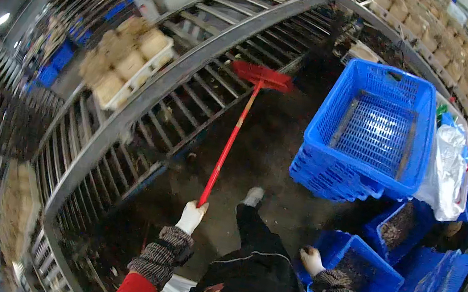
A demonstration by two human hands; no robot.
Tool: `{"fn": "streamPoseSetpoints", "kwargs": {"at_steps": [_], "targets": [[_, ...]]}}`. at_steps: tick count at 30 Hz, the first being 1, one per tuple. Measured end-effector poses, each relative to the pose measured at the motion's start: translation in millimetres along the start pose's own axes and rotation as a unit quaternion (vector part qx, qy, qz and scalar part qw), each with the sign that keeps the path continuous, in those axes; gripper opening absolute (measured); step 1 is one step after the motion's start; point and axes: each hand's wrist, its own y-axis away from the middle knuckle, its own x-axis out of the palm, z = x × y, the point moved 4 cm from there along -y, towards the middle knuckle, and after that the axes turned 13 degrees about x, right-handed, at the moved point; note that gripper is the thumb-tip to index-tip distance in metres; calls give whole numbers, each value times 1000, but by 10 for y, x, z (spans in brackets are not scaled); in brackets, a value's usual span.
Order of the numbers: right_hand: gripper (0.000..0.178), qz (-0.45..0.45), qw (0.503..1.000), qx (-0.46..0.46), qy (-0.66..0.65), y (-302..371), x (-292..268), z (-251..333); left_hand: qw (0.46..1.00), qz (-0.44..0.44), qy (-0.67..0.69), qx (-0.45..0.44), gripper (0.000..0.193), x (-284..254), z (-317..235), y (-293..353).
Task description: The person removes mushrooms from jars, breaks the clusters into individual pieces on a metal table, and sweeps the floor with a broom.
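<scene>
In my left hand (191,217), which wears a white glove, is the upper end of a red broom handle (225,151). The fingers are wrapped round it. The handle slopes forward to a wide red broom head (263,76), slightly blurred, beside the metal rack's lower bars. My right hand (312,260), in a white glove with soiled fingertips, is over the left edge of a blue crate (380,281) with dark debris inside. Its fingers are curled; what they hold, if anything, is hidden.
Stacked blue baskets (320,155) stand front right, beside a white plastic bag (448,174). Another blue crate (377,230) holds debris. A barred metal rack (127,114) curves along the left and far side, carrying a white tray (139,82) of pale brown blocks. Dark floor (269,158) lies between.
</scene>
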Motion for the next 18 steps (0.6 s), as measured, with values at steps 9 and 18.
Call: {"fn": "streamPoseSetpoints", "kwargs": {"at_steps": [9, 18], "targets": [[36, -77, 956, -203, 196, -2441, 2398, 3633, 998, 46, -1, 42, 40, 424, -1072, -3904], [33, -223, 969, -30, -100, -5949, 1971, 5523, 994, 80, -1, 79, 49, 1789, -2085, -7426]]}}
